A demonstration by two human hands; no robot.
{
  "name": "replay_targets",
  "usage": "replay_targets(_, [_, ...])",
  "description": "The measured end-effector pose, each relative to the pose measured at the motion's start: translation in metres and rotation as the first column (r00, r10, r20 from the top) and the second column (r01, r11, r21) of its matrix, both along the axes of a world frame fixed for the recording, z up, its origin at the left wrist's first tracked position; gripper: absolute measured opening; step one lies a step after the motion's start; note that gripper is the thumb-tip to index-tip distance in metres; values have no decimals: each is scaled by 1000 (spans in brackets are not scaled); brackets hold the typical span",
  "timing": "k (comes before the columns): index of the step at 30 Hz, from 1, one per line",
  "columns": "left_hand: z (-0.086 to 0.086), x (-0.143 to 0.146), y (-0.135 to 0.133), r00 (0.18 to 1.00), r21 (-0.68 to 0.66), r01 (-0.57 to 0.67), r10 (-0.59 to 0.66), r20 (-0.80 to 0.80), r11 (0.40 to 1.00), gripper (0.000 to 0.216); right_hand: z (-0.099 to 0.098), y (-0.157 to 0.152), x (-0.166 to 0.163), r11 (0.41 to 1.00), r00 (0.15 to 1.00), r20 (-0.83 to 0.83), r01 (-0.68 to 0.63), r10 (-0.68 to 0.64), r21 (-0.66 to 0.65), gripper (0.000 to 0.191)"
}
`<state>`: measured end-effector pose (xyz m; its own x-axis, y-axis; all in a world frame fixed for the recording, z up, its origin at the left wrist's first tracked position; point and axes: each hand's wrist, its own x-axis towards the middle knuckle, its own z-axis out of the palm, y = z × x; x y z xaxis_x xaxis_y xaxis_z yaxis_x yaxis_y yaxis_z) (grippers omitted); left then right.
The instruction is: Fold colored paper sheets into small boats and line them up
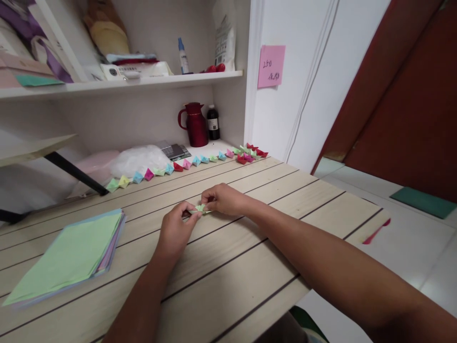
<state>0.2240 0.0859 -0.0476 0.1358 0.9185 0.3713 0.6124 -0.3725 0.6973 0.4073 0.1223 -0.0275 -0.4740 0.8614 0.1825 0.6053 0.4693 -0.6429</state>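
Observation:
Between my two hands is a small piece of folded light-green paper [201, 208], held just above or on the striped wooden table [228, 267]. My left hand [177, 225] pinches its left end between thumb and fingers. At its right end, my right hand [222, 200] pinches it too, the fingers curled in. The fingertips hide part of the folds. Beyond my hands runs a row of small folded paper boats [149, 174] in several colours, ending in a cluster of red, pink and green ones [246, 155].
A stack of coloured paper sheets [71, 252], green on top, lies at the left. Behind the boats stand a dark red jug [196, 125] and a dark bottle [213, 123], below a white shelf [150, 82]. A black table leg [76, 172] stands at far left.

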Motion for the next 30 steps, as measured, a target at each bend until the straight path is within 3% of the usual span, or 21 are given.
replay_targets(5, [3, 4, -2, 997, 82, -25, 19, 76, 996, 14, 5, -2, 2, 998, 992, -128, -16, 9, -53, 6])
replay_targets(9, [2, 4, -1, 986, 70, -75, 64, 154, 995, 15, 6, -2, 2, 988, 966, -257, -55, 17, -142, 9])
replay_targets(17, [4, 5, -3, 944, -82, -27, 53, 326, 996, 18, 13, -4, 9, 977, 951, -306, -24, -43, -210, 46])
replay_targets(24, [4, -2, -2, 905, -53, -238, 241, 351, 970, 30, 4, 1, 8, 978, 971, -240, -43, -7, -202, 28])
replay_targets(30, [3, -4, 0, 928, 36, -280, 261, 266, 959, 31, 3, -1, 4, 971, 951, -307, -112, 44, -209, 28])
